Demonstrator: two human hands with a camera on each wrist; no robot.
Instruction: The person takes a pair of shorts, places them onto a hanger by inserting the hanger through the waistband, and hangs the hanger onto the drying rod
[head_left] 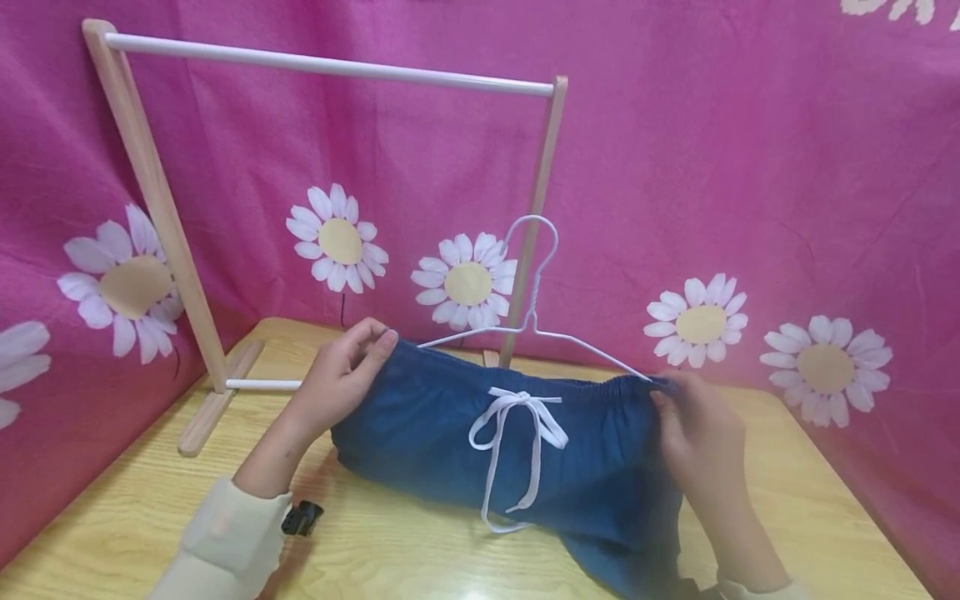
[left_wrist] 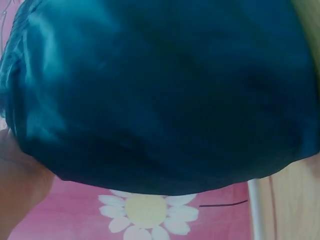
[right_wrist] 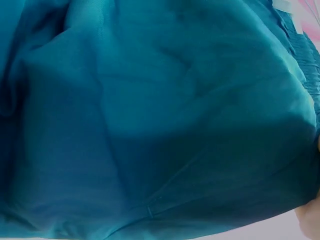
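Dark blue shorts (head_left: 427,417) with an elastic waistband and a white drawstring (head_left: 517,400) tied in a bow are held up by both hands. A white wire hanger (head_left: 534,292) sits at the waist, its hook upright and its lower part hidden inside the shorts. My left hand (head_left: 341,375) pinches the left end of the waistband. At the other end, my right hand (head_left: 701,433) grips the waistband beside the hanger's right shoulder. Blue cloth (left_wrist: 165,90) fills most of the left wrist view, and the same shorts (right_wrist: 175,100) fill the right wrist view.
A small clothes rack with wooden posts (head_left: 153,200) and a white top bar (head_left: 330,65) stands behind, at the left. The wooden table (head_left: 405,550) lies below. A pink curtain (head_left: 675,167) with daisies hangs at the back and sides. By the left sleeve is a small black piece (head_left: 303,518).
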